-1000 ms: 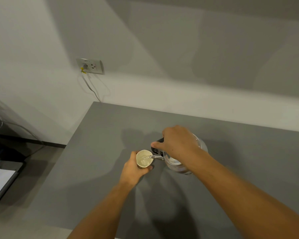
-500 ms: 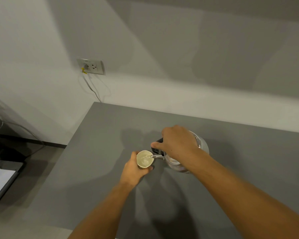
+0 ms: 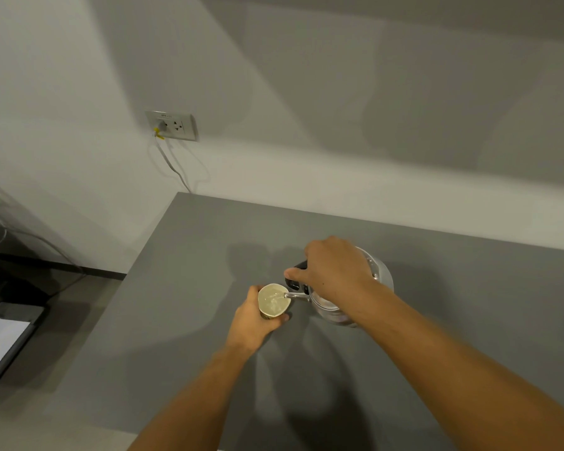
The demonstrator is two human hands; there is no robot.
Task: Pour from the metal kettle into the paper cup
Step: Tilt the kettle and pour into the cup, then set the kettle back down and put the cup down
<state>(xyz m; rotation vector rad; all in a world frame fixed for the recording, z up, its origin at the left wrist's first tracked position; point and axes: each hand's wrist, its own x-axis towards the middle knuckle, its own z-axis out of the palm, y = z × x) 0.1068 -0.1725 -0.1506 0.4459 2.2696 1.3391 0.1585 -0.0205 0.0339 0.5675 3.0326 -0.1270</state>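
A metal kettle (image 3: 381,276) is held tilted to the left above the grey table (image 3: 469,288). My right hand (image 3: 334,271) grips its black handle from above and hides most of the lid. The thin spout reaches over the rim of a pale paper cup (image 3: 272,301), and clear liquid shows inside the cup. My left hand (image 3: 253,323) wraps the cup from the near left side and holds it just left of the kettle.
A wall socket (image 3: 173,125) with a yellow-tagged cable sits on the white wall behind the table's far left corner. On the left, below the table edge, a dark device with a white sheet (image 3: 0,336) and loose cables lie on the floor.
The kettle has tipped a little further towards the cup, and more liquid shows in the cup. Both hands have stayed almost where they were.
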